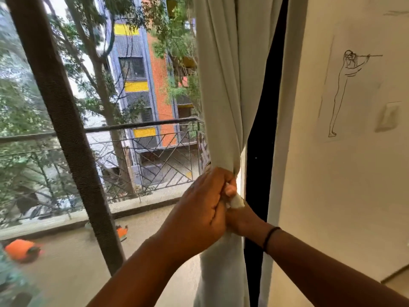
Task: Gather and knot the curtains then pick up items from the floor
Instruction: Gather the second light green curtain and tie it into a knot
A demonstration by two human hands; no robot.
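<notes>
A pale grey-green curtain hangs bunched at the right side of the window, pinched into a narrow waist at hand height. My left hand wraps its fingers round the gathered cloth from the left. Behind it, my right hand, with a black band on its wrist, grips the same bunch from the right and is mostly hidden by the left. A small fold of cloth pokes out between the two hands. Below them the curtain falls straight down.
A dark window frame post slants across the left. The cream wall on the right carries a line drawing and a switch plate. Outside, a balcony railing and orange objects on the balcony floor.
</notes>
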